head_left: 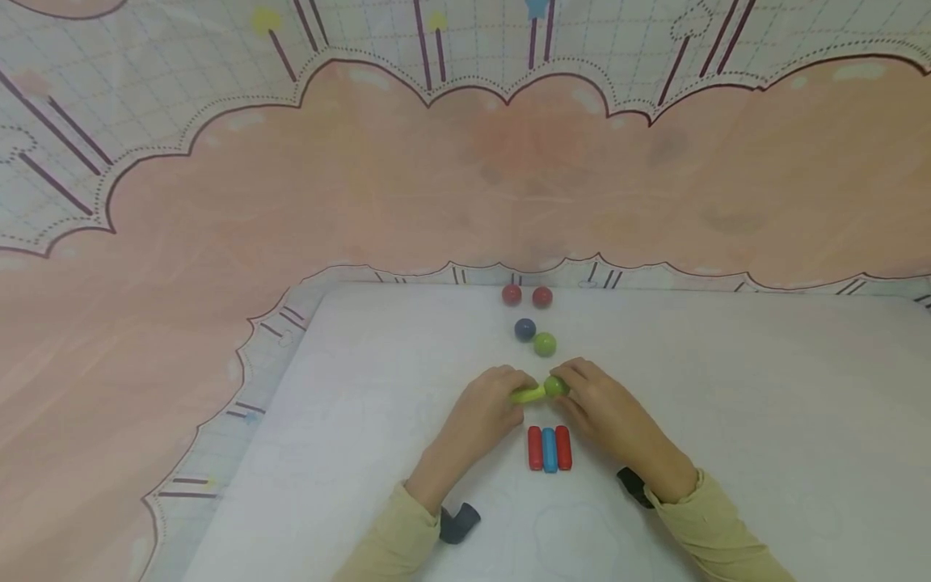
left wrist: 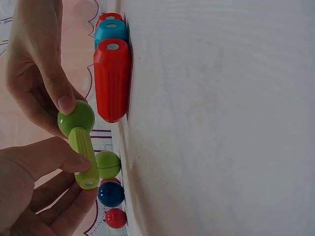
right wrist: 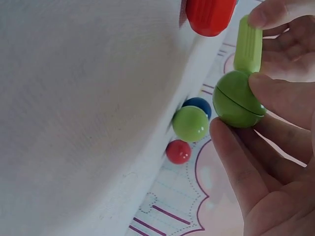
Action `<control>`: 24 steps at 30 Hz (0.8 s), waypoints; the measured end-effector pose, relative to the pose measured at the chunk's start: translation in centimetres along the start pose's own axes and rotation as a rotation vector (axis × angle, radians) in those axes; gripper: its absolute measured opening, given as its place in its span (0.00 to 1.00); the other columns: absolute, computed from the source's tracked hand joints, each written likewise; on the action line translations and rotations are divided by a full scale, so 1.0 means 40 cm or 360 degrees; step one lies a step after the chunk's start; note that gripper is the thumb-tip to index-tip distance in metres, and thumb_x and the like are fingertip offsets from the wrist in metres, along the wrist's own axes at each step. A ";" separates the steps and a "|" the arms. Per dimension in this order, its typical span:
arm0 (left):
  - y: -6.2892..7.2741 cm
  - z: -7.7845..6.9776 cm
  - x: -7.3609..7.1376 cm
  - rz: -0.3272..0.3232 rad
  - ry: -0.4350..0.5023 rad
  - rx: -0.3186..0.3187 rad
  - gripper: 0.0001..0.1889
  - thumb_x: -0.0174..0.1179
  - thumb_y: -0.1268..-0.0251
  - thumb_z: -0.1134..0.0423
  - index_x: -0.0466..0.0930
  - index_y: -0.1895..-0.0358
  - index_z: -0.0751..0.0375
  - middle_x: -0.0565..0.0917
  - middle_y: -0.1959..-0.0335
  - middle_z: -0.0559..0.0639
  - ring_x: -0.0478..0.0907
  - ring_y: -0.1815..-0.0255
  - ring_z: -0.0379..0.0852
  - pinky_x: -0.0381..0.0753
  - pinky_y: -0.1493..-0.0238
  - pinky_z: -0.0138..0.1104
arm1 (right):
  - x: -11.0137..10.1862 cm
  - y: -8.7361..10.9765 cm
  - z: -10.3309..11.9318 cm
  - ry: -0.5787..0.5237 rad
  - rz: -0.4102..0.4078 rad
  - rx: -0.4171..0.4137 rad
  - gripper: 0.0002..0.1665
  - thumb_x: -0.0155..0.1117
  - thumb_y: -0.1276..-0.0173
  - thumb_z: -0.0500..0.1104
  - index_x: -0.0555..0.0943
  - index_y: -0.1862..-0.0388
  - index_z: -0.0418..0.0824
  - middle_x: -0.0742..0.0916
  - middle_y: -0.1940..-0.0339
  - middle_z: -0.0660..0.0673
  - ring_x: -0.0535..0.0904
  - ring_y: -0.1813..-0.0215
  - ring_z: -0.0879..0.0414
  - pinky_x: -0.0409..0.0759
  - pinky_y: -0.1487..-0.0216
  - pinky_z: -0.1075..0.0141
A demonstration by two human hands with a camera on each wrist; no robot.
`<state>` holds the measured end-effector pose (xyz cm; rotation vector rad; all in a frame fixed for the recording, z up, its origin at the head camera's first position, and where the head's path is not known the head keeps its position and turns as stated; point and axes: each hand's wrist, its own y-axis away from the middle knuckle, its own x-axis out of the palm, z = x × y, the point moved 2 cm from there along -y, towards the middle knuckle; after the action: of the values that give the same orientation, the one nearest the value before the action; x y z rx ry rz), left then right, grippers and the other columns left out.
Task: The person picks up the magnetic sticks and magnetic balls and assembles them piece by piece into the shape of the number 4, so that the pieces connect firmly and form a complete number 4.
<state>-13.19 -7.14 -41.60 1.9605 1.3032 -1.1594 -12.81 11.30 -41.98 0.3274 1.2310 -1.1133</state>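
Note:
My left hand (head_left: 489, 402) pinches a yellow-green ribbed rod (left wrist: 84, 152) between thumb and fingers. A green ball (right wrist: 238, 99) with a seam round it is held by my right hand (head_left: 604, 408), thumb on one side and fingers on the other. Ball and rod meet end to end above the white table. Just nearer than the hands lie two red rods (head_left: 535, 449) with a blue rod (head_left: 549, 450) between them, side by side. The rod ends carry a silvery disc, seen in the left wrist view.
Beyond the hands, a second green ball (head_left: 545, 344) sits against a dark blue ball (head_left: 525, 329). Two red balls (head_left: 512, 295) stand near the far edge of the white table (head_left: 764, 388). A patterned cloth (head_left: 436, 186) hangs behind. Dark wrist straps (head_left: 460, 524) show at both sleeves.

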 end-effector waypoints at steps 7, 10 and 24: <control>-0.001 0.002 0.002 -0.0008 -0.0025 0.0042 0.17 0.66 0.39 0.70 0.82 0.46 0.54 0.84 0.54 0.44 0.77 0.53 0.40 0.80 0.44 0.30 | 0.005 0.003 -0.006 -0.0009 -0.0009 -0.0007 0.19 0.76 0.41 0.37 0.82 0.52 0.35 0.84 0.55 0.44 0.81 0.56 0.54 0.86 0.52 0.61; 0.001 0.001 0.001 -0.0011 -0.0031 0.0054 0.17 0.66 0.38 0.70 0.82 0.46 0.54 0.84 0.54 0.45 0.77 0.53 0.40 0.80 0.43 0.30 | 0.004 0.004 -0.008 -0.0033 0.0020 0.0023 0.18 0.75 0.40 0.37 0.82 0.52 0.35 0.84 0.55 0.44 0.81 0.56 0.55 0.85 0.51 0.62; 0.000 0.002 -0.005 -0.0003 -0.0071 0.0052 0.15 0.64 0.35 0.67 0.83 0.45 0.55 0.85 0.51 0.46 0.79 0.50 0.41 0.80 0.42 0.32 | -0.005 0.012 -0.030 -0.0080 0.0090 0.0149 0.17 0.72 0.36 0.39 0.82 0.49 0.35 0.84 0.53 0.45 0.82 0.53 0.55 0.85 0.49 0.59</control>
<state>-13.24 -7.29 -41.49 1.9452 1.2709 -1.2255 -13.09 12.50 -42.43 0.4006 1.1207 -1.1262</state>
